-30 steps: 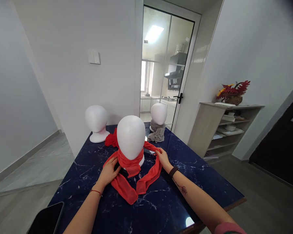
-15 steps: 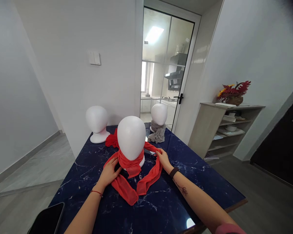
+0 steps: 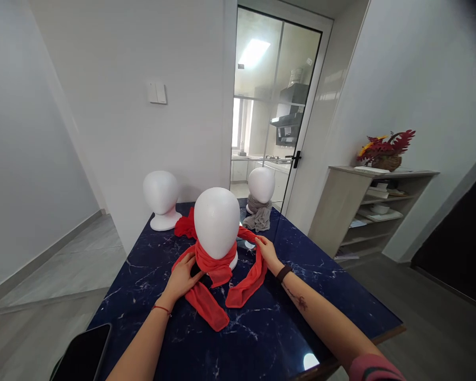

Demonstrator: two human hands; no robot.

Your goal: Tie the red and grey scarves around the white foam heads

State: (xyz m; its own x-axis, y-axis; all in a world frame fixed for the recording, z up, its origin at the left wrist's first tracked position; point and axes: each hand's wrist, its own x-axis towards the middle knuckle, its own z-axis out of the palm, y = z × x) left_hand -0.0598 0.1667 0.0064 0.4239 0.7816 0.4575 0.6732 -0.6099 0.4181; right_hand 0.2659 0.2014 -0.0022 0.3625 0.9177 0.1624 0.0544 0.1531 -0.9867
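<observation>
A white foam mannequin head point(image 3: 217, 219) stands on the dark blue marbled table, facing me at the centre. A red scarf point(image 3: 246, 286) is wrapped round its neck, and its two tails lie forward on the tabletop. My left hand point(image 3: 182, 278) is closed on the scarf beside the neck, thumb toward the head; its fingertips are partly hidden in the cloth. On the other side my right hand point(image 3: 267, 254) pinches the scarf where it bends forward. More bunched red cloth point(image 3: 185, 225) lies behind the head, to the left.
A bare white mannequin head point(image 3: 161, 196) stands back left; another point(image 3: 262, 185) with a grey scarf point(image 3: 258, 214) stands back right. A black phone point(image 3: 83, 354) lies at the near left table edge. Beyond are a glass door point(image 3: 277, 79) and a shelf unit point(image 3: 341, 211).
The view has shifted slightly, moving everything a little to the right in the picture. Both hands keep their hold on the scarf, and its right tail has shifted slightly, apart from the left one.
</observation>
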